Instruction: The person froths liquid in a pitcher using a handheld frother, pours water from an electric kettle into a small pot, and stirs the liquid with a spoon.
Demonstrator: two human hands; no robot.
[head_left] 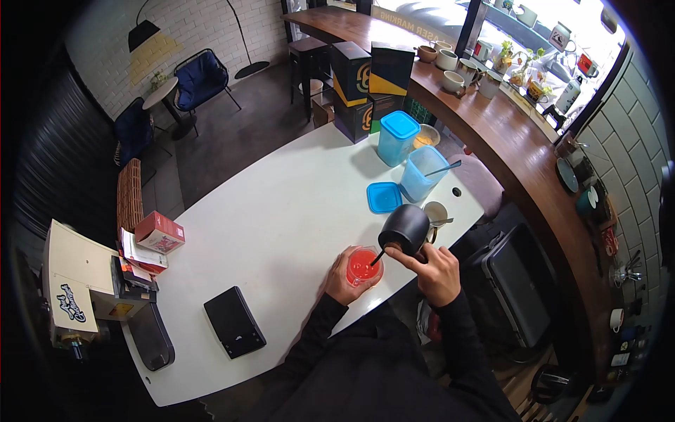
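Observation:
My left hand [339, 283] is wrapped round a clear glass [365, 266] of red liquid at the table's near edge. Tilted above it is a black gooseneck kettle [405, 225], its thin spout pointing down over the glass. My right hand [439, 277] grips the kettle's handle, mostly hidden behind the fingers, with the index finger stretched along it. Whether a stream leaves the spout is too small to tell. Just beyond the kettle stands a cup [435, 212] with a spoon in it. A square blue lid [384, 197] lies flat nearby.
Behind the lid are an uncovered blue container [420, 179] with a spoon and a lidded one [398, 138]. Black boxes [353, 70] are stacked at the far edge. A flat black device [235, 321] lies on the white table [260, 218]. To the right curves a wooden counter [517, 151].

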